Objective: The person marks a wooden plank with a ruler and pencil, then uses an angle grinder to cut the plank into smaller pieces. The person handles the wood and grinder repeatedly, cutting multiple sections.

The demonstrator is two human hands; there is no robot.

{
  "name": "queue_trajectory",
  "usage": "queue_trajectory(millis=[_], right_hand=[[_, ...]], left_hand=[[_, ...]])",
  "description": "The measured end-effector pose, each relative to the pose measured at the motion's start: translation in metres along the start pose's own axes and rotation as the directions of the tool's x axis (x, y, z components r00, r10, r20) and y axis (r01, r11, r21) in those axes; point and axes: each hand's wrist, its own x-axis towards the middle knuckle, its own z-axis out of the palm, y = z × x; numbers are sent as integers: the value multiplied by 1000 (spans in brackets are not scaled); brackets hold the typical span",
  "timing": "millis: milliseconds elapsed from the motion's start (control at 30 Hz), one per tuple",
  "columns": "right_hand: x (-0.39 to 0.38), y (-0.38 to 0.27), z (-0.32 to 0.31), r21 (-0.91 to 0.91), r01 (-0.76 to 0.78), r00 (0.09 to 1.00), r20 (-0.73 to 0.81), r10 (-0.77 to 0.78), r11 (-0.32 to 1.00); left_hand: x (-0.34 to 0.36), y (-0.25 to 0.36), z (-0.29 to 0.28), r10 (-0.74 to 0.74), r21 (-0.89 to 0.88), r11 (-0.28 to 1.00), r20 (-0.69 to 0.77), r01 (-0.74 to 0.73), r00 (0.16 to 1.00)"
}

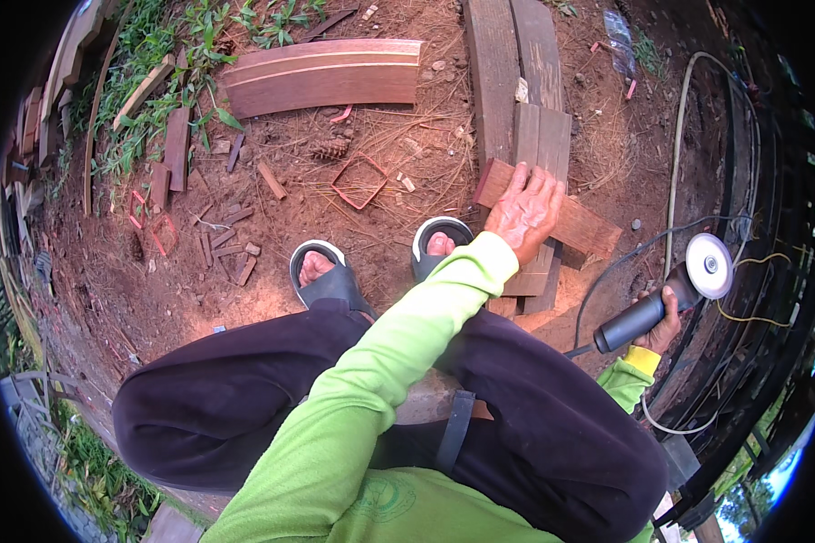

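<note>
Wooden block, middle under left hand, right hand partly behind grinder

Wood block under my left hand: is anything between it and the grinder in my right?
Nothing visible stands up between the block and the grinder. In this view, a dark cord and a pale hose cross the gap; both look to lie low.

The long, green-sleeved left arm stretches forward-right, bare left hand palm-down; bare right hand curls round.
</note>
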Motion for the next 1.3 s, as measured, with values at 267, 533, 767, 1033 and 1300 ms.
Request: queue_trajectory(millis=[267,533,767,1033,1300], right_hand=[[1,1,-2,3,2,1000,-5,-2,1000],[6,4,-7,4,-5,1000,-20,5,1000],[6,4,-5,10,-3,1000,-4,3,1000],[5,2,-4,-25,6,1000,-17,-7,1000],[7,3,-4,-24,9,1000,-30,-10,1000]], left_hand=[[6,-14,0,128,-154,981,43,-120,991],[8,-12,12,174,-68,982,-36,-176,984],[10,-12,13,197,-17,980,-15,-197,980],[12,-12,11,179,-90,980,35,-175,983],[12,-11,10,211,-28,977,-4,-211,977]])
